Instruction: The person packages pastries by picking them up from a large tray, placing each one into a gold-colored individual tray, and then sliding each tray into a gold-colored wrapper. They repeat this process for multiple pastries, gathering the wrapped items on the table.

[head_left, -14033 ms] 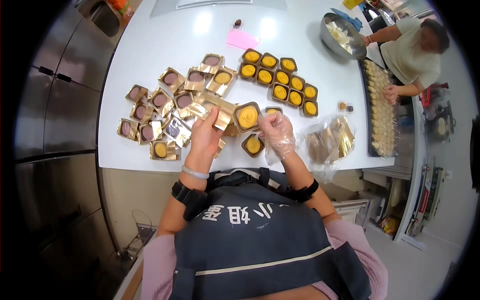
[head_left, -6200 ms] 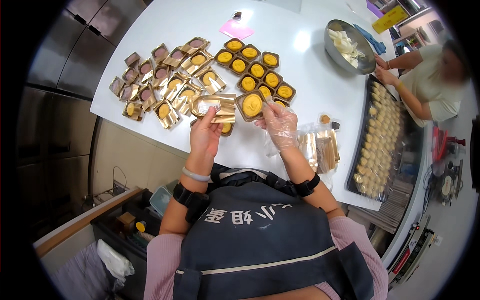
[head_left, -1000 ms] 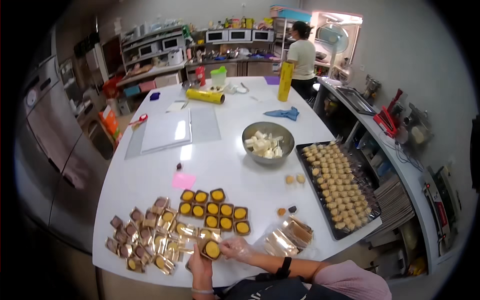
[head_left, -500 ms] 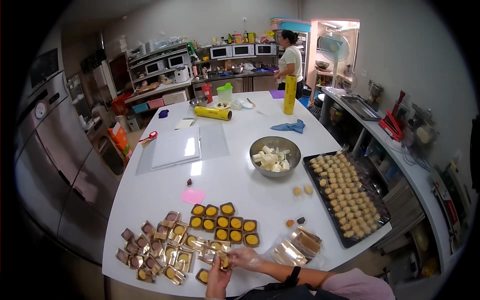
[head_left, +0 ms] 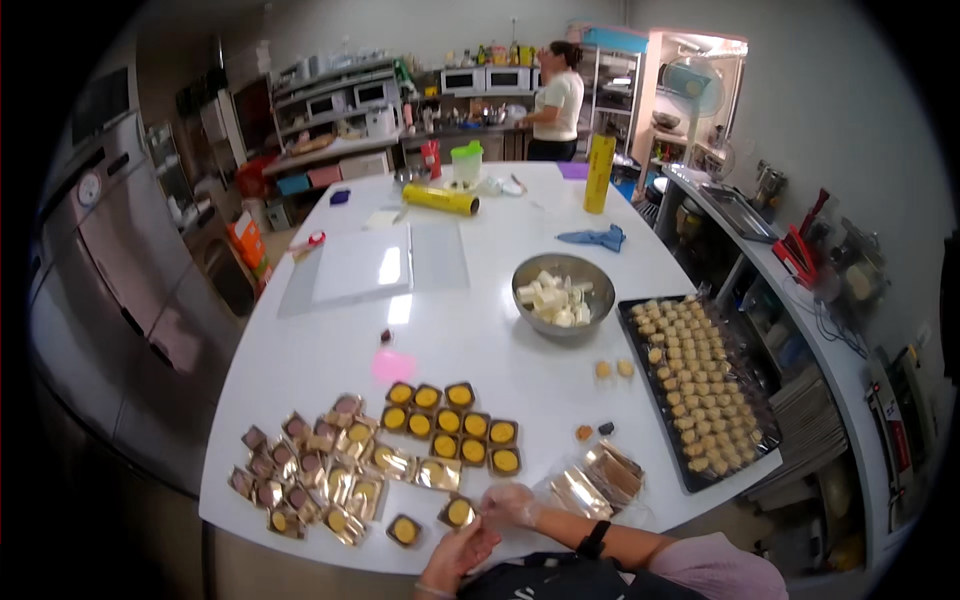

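Note:
My left hand (head_left: 462,552) is closed at the near edge of a round yellow pastry (head_left: 457,513) in a small square tray with a gold wrapper. From the right, my right hand (head_left: 510,503), in a clear glove, pinches at the same pastry's wrapper; its fingertips are partly blurred. Just left of my hands lies a single yellow pastry in a dark tray (head_left: 404,530). Beyond it stand rows of yellow pastries in open trays (head_left: 448,420). A spread of gold-wrapped yellow and purplish pastries (head_left: 298,470) covers the table's near left.
Flat gold-brown wrappers (head_left: 597,484) lie right of my hands. Further right sits a black baking tray (head_left: 683,480) of small pale balls. A steel bowl (head_left: 563,326) holds white pieces. A pink sheet (head_left: 393,366) lies mid-table. A person (head_left: 556,100) stands at the back counter.
The pastry in my hands has gone from raised and tilted to lower and flatter, face up. The view has shifted slightly. The person at the back has moved left along the counter.

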`<state>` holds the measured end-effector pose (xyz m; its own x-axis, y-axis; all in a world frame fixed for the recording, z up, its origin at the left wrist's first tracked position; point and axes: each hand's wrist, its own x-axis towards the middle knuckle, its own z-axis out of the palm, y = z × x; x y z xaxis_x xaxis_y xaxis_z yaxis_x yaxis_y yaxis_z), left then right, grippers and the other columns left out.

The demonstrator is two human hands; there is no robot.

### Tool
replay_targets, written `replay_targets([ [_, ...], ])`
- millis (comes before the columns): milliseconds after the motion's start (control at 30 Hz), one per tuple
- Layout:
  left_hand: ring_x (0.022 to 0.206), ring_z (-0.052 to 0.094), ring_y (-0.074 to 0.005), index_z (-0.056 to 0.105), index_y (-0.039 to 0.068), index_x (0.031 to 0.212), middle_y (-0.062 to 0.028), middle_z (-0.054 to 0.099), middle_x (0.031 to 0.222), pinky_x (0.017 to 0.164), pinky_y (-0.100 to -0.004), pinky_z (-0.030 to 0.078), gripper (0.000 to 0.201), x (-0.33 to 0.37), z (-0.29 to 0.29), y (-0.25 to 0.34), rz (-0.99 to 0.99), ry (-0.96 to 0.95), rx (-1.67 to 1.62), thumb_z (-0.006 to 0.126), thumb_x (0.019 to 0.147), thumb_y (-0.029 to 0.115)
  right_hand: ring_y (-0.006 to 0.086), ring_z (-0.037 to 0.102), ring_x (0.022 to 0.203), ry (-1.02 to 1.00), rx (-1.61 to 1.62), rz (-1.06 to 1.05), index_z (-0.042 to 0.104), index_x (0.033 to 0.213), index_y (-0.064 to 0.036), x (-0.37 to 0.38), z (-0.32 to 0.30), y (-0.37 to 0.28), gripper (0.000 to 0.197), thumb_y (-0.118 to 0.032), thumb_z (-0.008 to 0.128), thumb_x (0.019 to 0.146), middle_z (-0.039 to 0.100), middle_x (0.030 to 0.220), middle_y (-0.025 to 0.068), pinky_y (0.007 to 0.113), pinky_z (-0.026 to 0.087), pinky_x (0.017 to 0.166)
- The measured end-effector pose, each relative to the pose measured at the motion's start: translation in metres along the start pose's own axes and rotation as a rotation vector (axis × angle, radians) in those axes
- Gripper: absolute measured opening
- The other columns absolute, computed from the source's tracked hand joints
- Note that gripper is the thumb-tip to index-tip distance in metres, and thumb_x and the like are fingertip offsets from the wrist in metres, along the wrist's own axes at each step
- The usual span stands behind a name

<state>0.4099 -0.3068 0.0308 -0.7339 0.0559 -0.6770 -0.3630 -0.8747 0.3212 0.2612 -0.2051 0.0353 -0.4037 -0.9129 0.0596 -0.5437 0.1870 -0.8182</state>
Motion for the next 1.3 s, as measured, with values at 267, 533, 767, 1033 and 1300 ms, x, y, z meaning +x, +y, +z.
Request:
replay_targets([
  [267, 0.075, 0.060, -0.0240, 0.052, 0.005, 0.075, -0.0140, 0.060, 0.077, 0.065, -0.0295, 0.046, 0.029, 0.018, 0.011, 0.008, 0.097, -0.038, -0.080, 0.039, 0.089, 0.027, 0.0200, 0.058, 0.064, -0.057, -0.166, 0.072, 0.061, 0.077, -0.0062, 0.004, -0.036, -0.020, 0.021, -0.026, 0.063, 0.071, 0.060, 0.070, 0.0089, 0.030, 0.047, 0.059],
  [533, 0.076, 0.058, -0.0229, 0.054, 0.004, 0.086, -0.0159, 0.060, 0.080, 0.056, -0.0253, 0.047, 0.027, 0.063, -0.058, -0.003, -0.074, -0.264, -0.256, 0.044, 0.087, 0.028, 0.0297, 0.059, 0.079, 0.342, -0.502, 0.695, 0.062, 0.092, -0.0040, -0.061, -0.141, 0.054, 0.033, -0.032, 0.059, 0.074, 0.061, 0.085, 0.0169, 0.035, 0.046, 0.075],
  [767, 0.072, 0.058, -0.0222, 0.051, -0.001, 0.092, -0.0133, 0.059, 0.083, 0.054, -0.0273, 0.049, 0.043, 0.062, -0.059, -0.009, -0.294, -0.119, -0.358, 0.052, 0.081, 0.040, 0.0310, 0.058, 0.082, 0.226, -0.355, 0.808, 0.062, 0.093, -0.0076, -0.093, -0.137, 0.102, 0.038, -0.040, 0.058, 0.073, 0.061, 0.089, 0.0154, 0.038, 0.045, 0.073],
  [1033, 0.086, 0.057, -0.0272, 0.046, -0.002, 0.106, -0.0199, 0.055, 0.099, 0.061, -0.0300, 0.050, 0.042, 0.030, -0.069, 0.006, -0.333, -0.100, -0.152, 0.041, 0.086, 0.034, 0.0242, 0.060, 0.065, 0.435, -0.271, 0.852, 0.064, 0.084, -0.0069, -0.102, -0.142, 0.137, 0.029, -0.033, 0.060, 0.073, 0.063, 0.074, 0.0099, 0.032, 0.047, 0.063],
  [1300, 0.079, 0.058, -0.0279, 0.048, 0.000, 0.098, -0.0199, 0.057, 0.096, 0.058, -0.0315, 0.048, 0.034, 0.016, -0.058, 0.008, -0.203, -0.100, -0.060, 0.042, 0.086, 0.031, 0.0268, 0.060, 0.073, 0.341, -0.678, 0.812, 0.066, 0.084, -0.0166, -0.099, -0.143, 0.147, 0.021, -0.033, 0.059, 0.072, 0.063, 0.078, 0.0088, 0.034, 0.048, 0.067],
])
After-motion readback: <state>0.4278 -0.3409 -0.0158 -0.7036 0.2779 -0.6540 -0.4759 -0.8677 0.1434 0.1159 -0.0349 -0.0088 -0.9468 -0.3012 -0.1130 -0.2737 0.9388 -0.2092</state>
